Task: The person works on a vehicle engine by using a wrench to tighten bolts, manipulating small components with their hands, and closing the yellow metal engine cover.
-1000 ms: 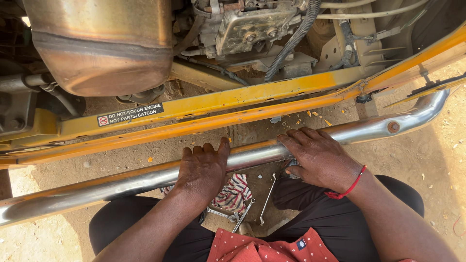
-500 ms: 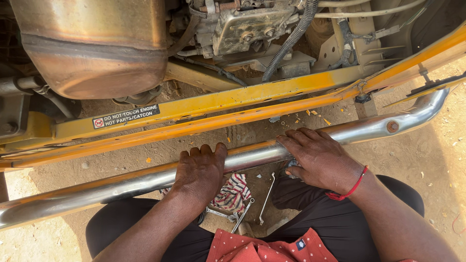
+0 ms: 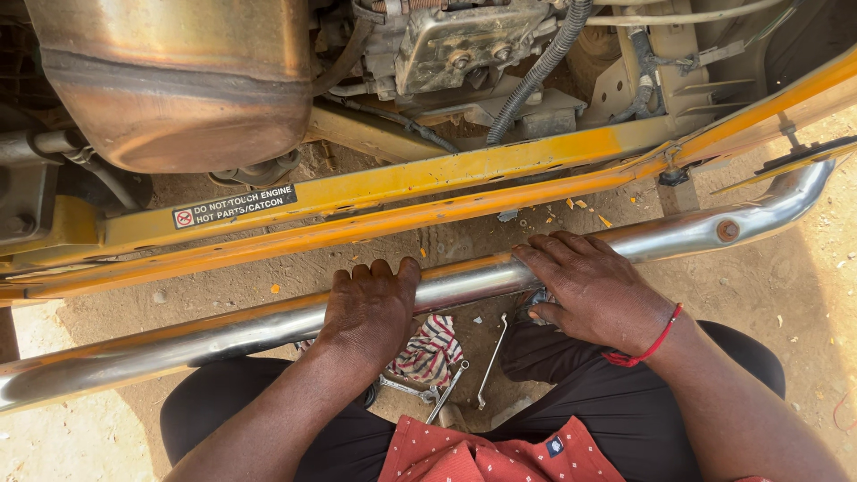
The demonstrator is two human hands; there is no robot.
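A long chrome tube (image 3: 223, 332) runs across the view from lower left to a curved end at the upper right. My left hand (image 3: 370, 308) lies over the top of the tube near its middle, fingers curled around it. My right hand (image 3: 589, 287), with a red cord at the wrist, rests over the tube further right, and its fingers wrap the metal. Below the tube, on the sandy ground between my knees, lie several wrenches (image 3: 491, 361) and a striped rag (image 3: 430, 350).
A yellow vehicle frame rail (image 3: 402, 192) with a warning sticker runs just beyond the tube. Above it sit a rusty metal tank (image 3: 178, 85), an engine block (image 3: 464, 45) and hoses. Sandy ground with yellow paint chips lies between rail and tube.
Both hands have stayed on the chrome tube. The view has shifted slightly; the left hand sits a little lower on the tube than before.
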